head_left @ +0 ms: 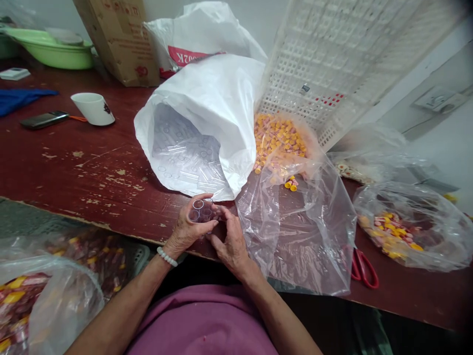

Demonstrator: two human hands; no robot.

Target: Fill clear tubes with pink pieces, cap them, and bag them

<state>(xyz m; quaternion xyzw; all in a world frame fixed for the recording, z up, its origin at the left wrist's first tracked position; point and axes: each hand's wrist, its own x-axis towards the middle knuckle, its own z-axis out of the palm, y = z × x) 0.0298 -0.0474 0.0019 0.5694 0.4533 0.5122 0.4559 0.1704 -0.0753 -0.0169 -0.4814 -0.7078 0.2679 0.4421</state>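
Observation:
My left hand (pixel 186 226), with a beaded bracelet at the wrist, is closed around a small bunch of clear plastic tubes (pixel 199 213), their round open ends facing up. On the other side of the bunch, my right hand (pixel 232 240) has its fingers curled in against the tubes; its fingertips are partly hidden. Just beyond both hands lies a white sack (pixel 236 133) on its side, its mouth towards me. Many loose clear tubes (pixel 185 162) fill the inside of it.
To the right, a clear plastic bag (pixel 295 236) spreads out with yellow-and-pink caps (pixel 281 138). Red scissors (pixel 364 268) and another bag of caps (pixel 399 229) lie farther right. A white crate (pixel 295 74) leans behind. A cup (pixel 92 109) and phone (pixel 44 120) sit left.

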